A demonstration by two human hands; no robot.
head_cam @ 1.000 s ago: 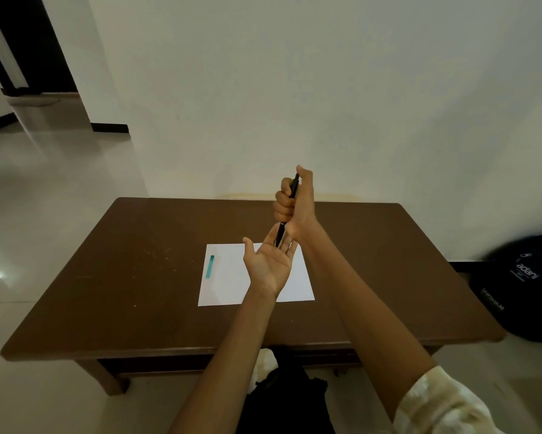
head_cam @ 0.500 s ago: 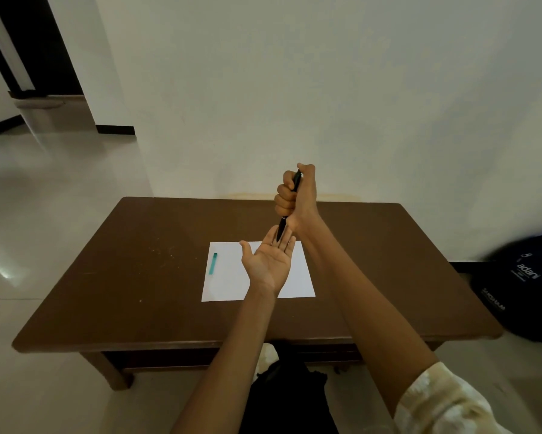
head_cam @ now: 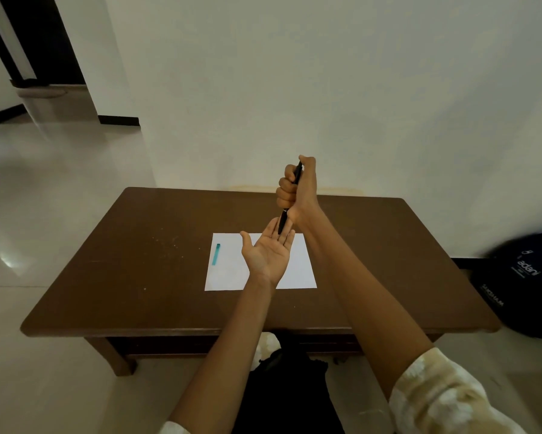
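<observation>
My right hand [head_cam: 297,191] grips a black pen [head_cam: 283,221] in a fist, thumb on its top end, tip pointing down. The pen's tip meets the fingers of my left hand [head_cam: 268,253], which is held flat, palm up, above a white sheet of paper [head_cam: 229,274]. The sheet lies in the middle of a brown wooden table [head_cam: 144,277]. A small teal pen cap [head_cam: 216,254] rests on the sheet's left part.
The table stands against a pale wall [head_cam: 326,89]. A dark bag [head_cam: 526,283] with white lettering sits on the floor at the right. Shiny tiled floor [head_cam: 44,189] spreads to the left, toward a dark doorway [head_cam: 38,39]. Dark clothing [head_cam: 288,393] lies below the table's near edge.
Both hands keep the same pose, pen tip on the left fingers. The view has shifted slightly, so the table and paper sit a little further right and up.
</observation>
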